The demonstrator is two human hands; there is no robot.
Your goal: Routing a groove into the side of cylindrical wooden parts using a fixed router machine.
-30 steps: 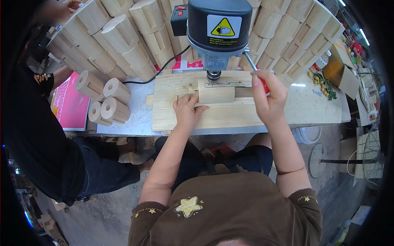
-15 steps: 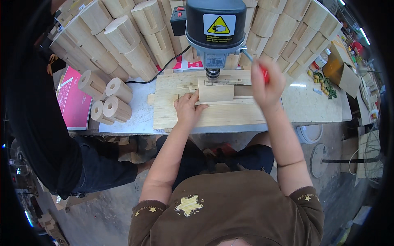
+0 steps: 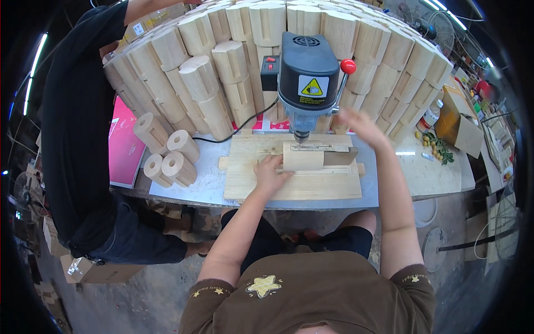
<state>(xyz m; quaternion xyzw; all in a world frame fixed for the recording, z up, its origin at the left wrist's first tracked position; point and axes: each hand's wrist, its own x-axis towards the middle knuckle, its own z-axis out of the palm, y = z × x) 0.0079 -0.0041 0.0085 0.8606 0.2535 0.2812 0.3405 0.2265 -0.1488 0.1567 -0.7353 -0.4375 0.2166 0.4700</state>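
A pale wooden cylinder [image 3: 303, 156] lies on its side in a wooden jig [image 3: 295, 188], below the chuck of a bench drill press [image 3: 309, 69]. My left hand [image 3: 271, 175] grips its left end, thumb toward the near edge and fingers toward the far side. My right hand [image 3: 360, 127], blurred by motion, is in the air to the right of the drill press with its fingers stretched out and nothing visible in them. Above it, the feed lever's red knob [image 3: 348, 67] stands raised, apart from my hand. A flat metal-looking strip [image 3: 340, 158] shows beside the cylinder's right end.
Stacked wooden cylinders [image 3: 200, 78] form a wall behind the drill press. Several bored cylinders [image 3: 179, 168] stand at the left beside a pink board [image 3: 123, 142]. A co-worker [image 3: 78, 139] stands at the left. Fruit [image 3: 429, 140], a jar [image 3: 431, 113] and a cardboard box [image 3: 459, 125] are at the right.
My right hand has let go of the red-knobbed lever, which has swung up. My left hand stays on the cylinder. The view has tilted up, showing more of the stack.
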